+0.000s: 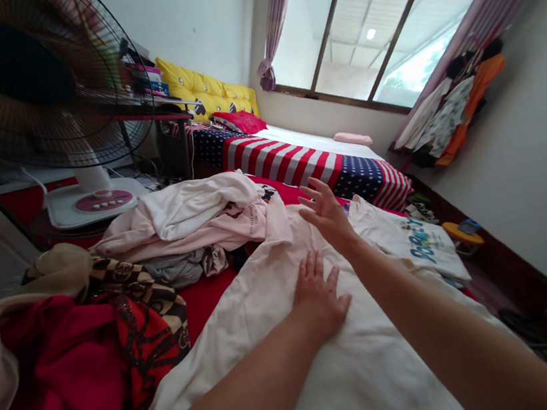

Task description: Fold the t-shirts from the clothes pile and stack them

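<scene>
A white garment (256, 301) lies spread out in front of me, with soft wrinkles across it and its collar end pointing away. My left hand (318, 293) rests flat on its middle, fingers spread. Higher up, my right hand (326, 215) hovers over the far end with its fingers apart and nothing in them. Just right of that hand lies a white printed T-shirt (414, 240). To the left, a pink sweatshirt (206, 230) sits heaped with a white piece of clothing (197, 201) on top. The garment's near end runs out of view beneath my forearms.
Red and patterned scarves (142, 316) are piled at the left. A standing fan (92, 188) is behind them. Beyond the red bedding is a bed with a flag-patterned cover (283, 163). Clothes (462, 106) hang by the right wall; a yellow stool (461, 234) stands below.
</scene>
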`<state>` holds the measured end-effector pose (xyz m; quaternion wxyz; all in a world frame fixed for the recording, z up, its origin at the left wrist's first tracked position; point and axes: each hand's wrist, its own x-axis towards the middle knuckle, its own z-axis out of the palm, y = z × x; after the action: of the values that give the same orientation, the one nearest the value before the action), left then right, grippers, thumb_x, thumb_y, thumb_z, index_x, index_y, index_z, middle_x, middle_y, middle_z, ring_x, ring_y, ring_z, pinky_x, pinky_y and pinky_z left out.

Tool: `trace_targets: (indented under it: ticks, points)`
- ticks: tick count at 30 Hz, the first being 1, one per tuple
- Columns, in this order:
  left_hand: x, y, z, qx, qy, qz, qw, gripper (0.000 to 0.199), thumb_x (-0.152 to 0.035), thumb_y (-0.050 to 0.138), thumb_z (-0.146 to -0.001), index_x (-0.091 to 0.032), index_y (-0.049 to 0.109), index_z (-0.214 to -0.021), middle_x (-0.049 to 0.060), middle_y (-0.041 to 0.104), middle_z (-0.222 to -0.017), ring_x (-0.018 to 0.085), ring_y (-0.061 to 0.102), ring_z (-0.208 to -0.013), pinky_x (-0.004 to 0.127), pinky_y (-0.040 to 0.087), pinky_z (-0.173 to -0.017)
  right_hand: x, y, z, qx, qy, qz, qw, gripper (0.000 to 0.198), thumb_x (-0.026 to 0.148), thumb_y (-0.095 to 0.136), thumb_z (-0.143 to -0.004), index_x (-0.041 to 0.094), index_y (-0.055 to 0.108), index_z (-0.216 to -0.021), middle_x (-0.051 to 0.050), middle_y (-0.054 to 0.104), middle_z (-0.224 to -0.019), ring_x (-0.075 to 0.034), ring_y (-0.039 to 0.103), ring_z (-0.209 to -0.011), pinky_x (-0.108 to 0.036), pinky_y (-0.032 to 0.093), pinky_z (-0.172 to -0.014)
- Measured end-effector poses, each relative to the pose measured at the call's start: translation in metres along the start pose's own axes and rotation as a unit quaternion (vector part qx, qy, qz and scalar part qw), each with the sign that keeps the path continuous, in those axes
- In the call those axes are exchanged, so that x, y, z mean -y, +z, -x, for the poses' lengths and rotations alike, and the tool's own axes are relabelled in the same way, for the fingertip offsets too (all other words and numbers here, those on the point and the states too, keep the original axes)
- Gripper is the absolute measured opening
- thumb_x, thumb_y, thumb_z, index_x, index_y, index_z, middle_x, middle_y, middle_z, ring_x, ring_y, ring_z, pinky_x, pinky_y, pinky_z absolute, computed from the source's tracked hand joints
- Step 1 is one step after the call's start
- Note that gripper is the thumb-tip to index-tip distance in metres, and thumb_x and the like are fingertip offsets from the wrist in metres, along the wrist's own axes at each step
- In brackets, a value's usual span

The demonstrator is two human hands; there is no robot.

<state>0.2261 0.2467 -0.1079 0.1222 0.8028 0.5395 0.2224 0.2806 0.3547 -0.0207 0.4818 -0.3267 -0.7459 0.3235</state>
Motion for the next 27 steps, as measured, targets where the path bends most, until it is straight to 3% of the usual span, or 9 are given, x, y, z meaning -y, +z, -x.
trace_targets:
  ticks: [2,5,9,11,13,16,18,22,27]
  points:
    - [-0.001,-0.003,0.002,0.003,0.0,-0.002,1.0,0.065,-0.052,0.043,-0.088,-0.018,0.04,-0.144,0.013,0.013,-0.158,0.033,0.004,-0.145,0.05,0.009,-0.117,-0.013,-0.005,0.005,-0.051,0.023,0.016,0.998,0.055,0.033,0.067,-0.073,0.023,0.048,-0.124,-0.011,0.061,-0.122,-0.021,0.064,-0.103,-0.036,0.052,-0.087]
    - [-0.003,-0.006,0.002,0.02,-0.003,-0.01,1.0,0.066,-0.052,0.041,-0.089,-0.016,0.038,-0.144,0.013,0.014,-0.157,0.034,0.004,-0.145,0.051,0.007,-0.117,-0.034,-0.017,0.015,-0.123,0.131,0.132,0.975,0.034,0.028,0.062,-0.076,0.018,0.058,-0.108,-0.008,0.068,-0.094,-0.017,0.068,-0.073,-0.035,0.055,-0.074]
    - [-0.004,-0.006,0.001,0.029,-0.002,-0.01,1.0,0.066,-0.053,0.039,-0.089,-0.016,0.038,-0.144,0.014,0.015,-0.157,0.033,0.004,-0.145,0.05,0.005,-0.117,-0.061,-0.028,0.021,-0.129,0.236,0.148,0.952,0.054,0.022,0.065,-0.071,0.012,0.051,-0.122,-0.002,0.065,-0.066,-0.017,0.061,-0.047,-0.033,0.054,-0.052]
    - [-0.004,-0.005,0.0,0.025,-0.002,-0.006,1.0,0.066,-0.053,0.039,-0.089,-0.016,0.039,-0.144,0.015,0.016,-0.157,0.032,0.005,-0.145,0.049,0.005,-0.117,-0.073,-0.029,0.02,-0.126,0.258,0.124,0.95,0.064,0.021,0.067,-0.069,0.012,0.045,-0.129,-0.005,0.068,-0.071,-0.02,0.066,-0.055,-0.033,0.056,-0.051]
    - [-0.003,-0.005,0.0,0.019,-0.004,-0.003,1.0,0.066,-0.053,0.039,-0.089,-0.017,0.039,-0.144,0.015,0.016,-0.157,0.032,0.007,-0.145,0.049,0.006,-0.117,-0.082,-0.027,0.017,-0.139,0.253,0.104,0.952,0.067,0.022,0.066,-0.069,0.015,0.042,-0.131,-0.012,0.07,-0.096,-0.023,0.071,-0.077,-0.035,0.058,-0.062]
    - [-0.002,-0.003,0.0,0.015,-0.003,-0.007,1.0,0.065,-0.053,0.039,-0.09,-0.017,0.039,-0.144,0.015,0.017,-0.157,0.032,0.006,-0.145,0.048,0.006,-0.117,-0.087,-0.024,0.015,-0.164,0.212,0.09,0.959,0.062,0.025,0.063,-0.072,0.017,0.044,-0.13,-0.017,0.056,-0.13,-0.025,0.061,-0.113,-0.039,0.054,-0.086]
    - [-0.001,-0.002,0.0,0.016,0.002,-0.014,1.0,0.066,-0.054,0.038,-0.09,-0.016,0.039,-0.144,0.015,0.017,-0.157,0.032,0.006,-0.145,0.049,0.006,-0.117,-0.081,-0.02,0.02,-0.162,0.166,0.086,0.969,0.053,0.028,0.061,-0.075,0.017,0.049,-0.125,-0.015,0.053,-0.134,-0.024,0.056,-0.119,-0.039,0.049,-0.096]
    - [0.0,0.002,-0.002,0.015,0.01,-0.031,0.999,0.071,-0.052,0.039,-0.089,-0.012,0.03,-0.147,0.018,0.015,-0.156,0.033,0.005,-0.145,0.048,0.005,-0.117,-0.048,-0.01,0.053,-0.088,0.069,0.134,0.985,0.04,0.036,0.057,-0.082,0.014,0.059,-0.115,-0.016,0.063,-0.119,-0.025,0.061,-0.111,-0.042,0.046,-0.099]
    - [-0.001,0.004,-0.004,0.038,-0.001,-0.05,0.998,0.068,-0.048,0.041,-0.089,-0.016,0.031,-0.148,0.015,0.015,-0.157,0.031,0.006,-0.145,0.047,0.005,-0.117,0.001,-0.021,0.133,0.041,0.066,0.304,0.95,0.057,0.044,0.047,-0.089,0.02,0.041,-0.14,-0.013,0.047,-0.143,-0.025,0.04,-0.134,-0.05,0.027,-0.112]
